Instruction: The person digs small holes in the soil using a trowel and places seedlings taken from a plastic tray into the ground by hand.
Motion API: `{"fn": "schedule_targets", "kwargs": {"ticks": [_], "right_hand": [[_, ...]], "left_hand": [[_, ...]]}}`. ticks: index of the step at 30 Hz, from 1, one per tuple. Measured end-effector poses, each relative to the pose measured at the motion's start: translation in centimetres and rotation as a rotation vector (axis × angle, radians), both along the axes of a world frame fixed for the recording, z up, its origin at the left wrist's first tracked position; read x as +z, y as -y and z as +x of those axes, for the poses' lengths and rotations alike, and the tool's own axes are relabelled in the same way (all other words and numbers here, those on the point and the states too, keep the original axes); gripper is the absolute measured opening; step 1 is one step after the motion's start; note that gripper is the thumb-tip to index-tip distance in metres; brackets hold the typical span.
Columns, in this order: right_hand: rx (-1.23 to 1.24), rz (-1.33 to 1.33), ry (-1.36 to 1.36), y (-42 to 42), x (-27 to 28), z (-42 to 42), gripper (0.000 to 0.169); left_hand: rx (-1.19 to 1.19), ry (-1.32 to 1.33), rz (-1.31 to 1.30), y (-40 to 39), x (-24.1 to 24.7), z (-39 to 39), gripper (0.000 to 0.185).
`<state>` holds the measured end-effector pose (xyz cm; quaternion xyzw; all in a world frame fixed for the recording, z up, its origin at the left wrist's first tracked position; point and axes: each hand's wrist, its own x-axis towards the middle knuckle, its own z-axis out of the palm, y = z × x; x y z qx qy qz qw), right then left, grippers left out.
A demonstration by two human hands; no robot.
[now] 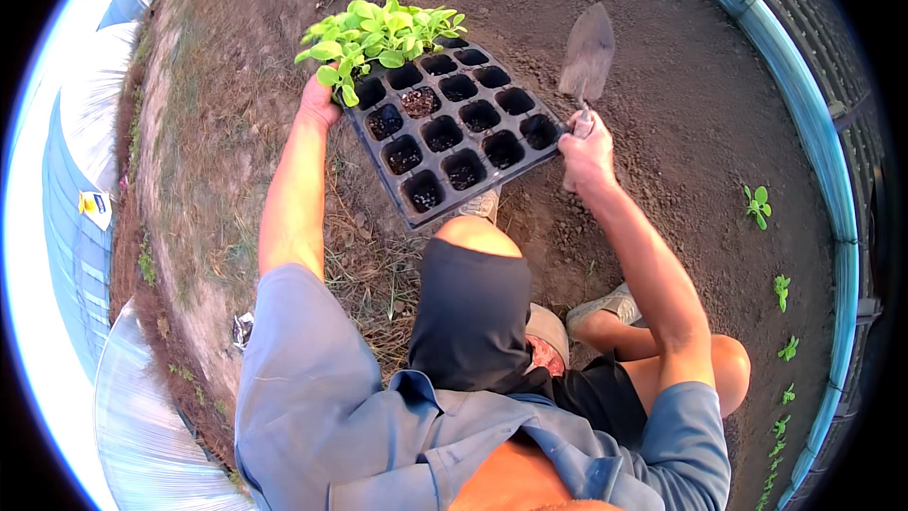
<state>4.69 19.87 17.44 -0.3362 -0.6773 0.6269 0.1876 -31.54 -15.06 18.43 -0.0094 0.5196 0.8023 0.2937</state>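
A black plastic seedling tray (464, 135) hangs tilted above the ground in front of me. My left hand (320, 101) grips its left edge, the fingers partly hidden under leaves. Bright green seedlings (386, 32) crowd the tray's far end. Most of the nearer cells hold no plant, and one has a potting-mix plug (420, 103) in it. My right hand (590, 149) is closed around the handle of a garden trowel (589, 53), its soil-covered blade pointing away from me. That hand is close to the tray's right corner; I cannot tell whether it touches.
Dark tilled soil (681, 121) spreads to the right, with a row of young plants (757, 207) along it. Beyond runs a rolled plastic film (816, 106). Dry grass (234, 177) covers the left ground, bordered by plastic-covered structures (78, 227). A crumpled wrapper (242, 330) lies near my left sleeve.
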Motion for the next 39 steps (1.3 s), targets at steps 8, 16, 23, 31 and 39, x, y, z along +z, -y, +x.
{"fn": "schedule_targets", "kwargs": {"ticks": [8, 16, 23, 31, 39], "right_hand": [[0.037, -0.315, 0.098, 8.1, -10.9, -3.0, 0.019], [0.265, -0.524, 0.011, 7.8, -18.3, -2.1, 0.026], [0.065, -0.666, 0.174, 2.9, -20.7, -2.2, 0.028], [0.026, -0.728, 0.231, 2.1, -21.9, -2.4, 0.03], [0.138, -0.715, 0.292, 1.3, -22.3, -3.1, 0.029]], "left_hand": [[-0.11, -0.053, -0.202, -1.8, -1.5, -7.9, 0.034], [-0.298, -0.008, -0.097, -0.3, -8.1, -14.8, 0.039], [-0.502, 0.139, -0.254, -5.2, -8.9, -15.5, 0.041], [-0.793, 0.303, -0.762, -5.0, -14.1, -23.9, 0.038], [-0.614, 0.158, -0.991, -6.2, -17.4, -24.5, 0.041]]}}
